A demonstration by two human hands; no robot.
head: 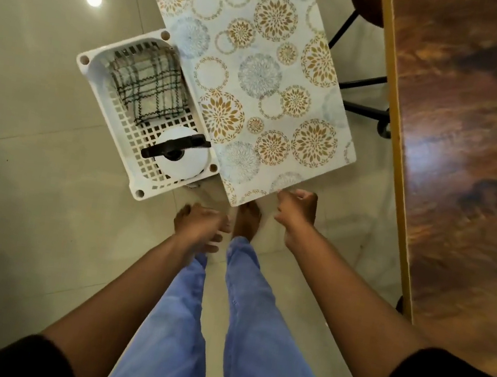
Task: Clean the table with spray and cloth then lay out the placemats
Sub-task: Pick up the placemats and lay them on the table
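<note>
A placemat [258,70] printed with gold and grey flower circles lies flat in front of me, beside a white plastic basket [114,126]. The basket holds a folded checked cloth [150,83] and a white spray bottle [181,152] with a black trigger. My right hand [297,210] is at the placemat's near edge with its fingers curled; whether it grips the edge is unclear. My left hand [200,223] hovers low, just below the basket's near corner, fingers loosely apart and holding nothing.
The dark wooden table [471,157] with a light edge runs along the right side. A round stool [365,2] on black metal legs stands partly under it at the top. Glossy pale floor tiles [26,219] surround my legs and bare feet.
</note>
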